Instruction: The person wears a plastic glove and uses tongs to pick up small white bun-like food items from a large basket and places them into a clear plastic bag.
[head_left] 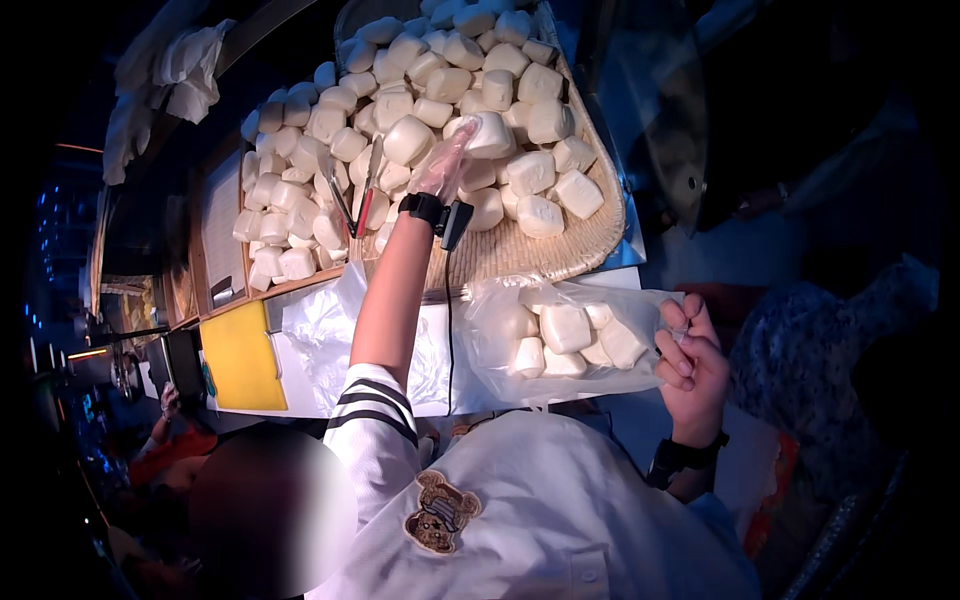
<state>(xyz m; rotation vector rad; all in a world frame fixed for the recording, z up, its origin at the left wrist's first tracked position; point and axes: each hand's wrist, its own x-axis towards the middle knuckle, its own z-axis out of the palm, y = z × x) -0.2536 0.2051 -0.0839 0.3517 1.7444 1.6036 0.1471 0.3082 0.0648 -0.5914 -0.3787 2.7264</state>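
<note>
Furthest left we see a yellow board on the counter and, above it, a wooden tray packed with white steamed buns, a pair of tongs lying across them. Moving right, a loose sheet of clear plastic lies on the counter below the tray. Our left hand, in a thin clear glove, reaches up into the round woven basket and closes its fingers on one white bun near the middle of the heap. We judge these buns light, soft and easily dented, with smooth skin that could tear or stick, so a broad, gentle hold around the sides seems safer than a pinch at the top. Further right, a clear plastic bag lies open on the counter edge with several buns already inside. Our right hand is closed on the bag's edge, pinching the film to hold the mouth up. The bag looks thin, slack and slippery; we judge it will sag under the buns, so gripping near the rim keeps it open.
</note>
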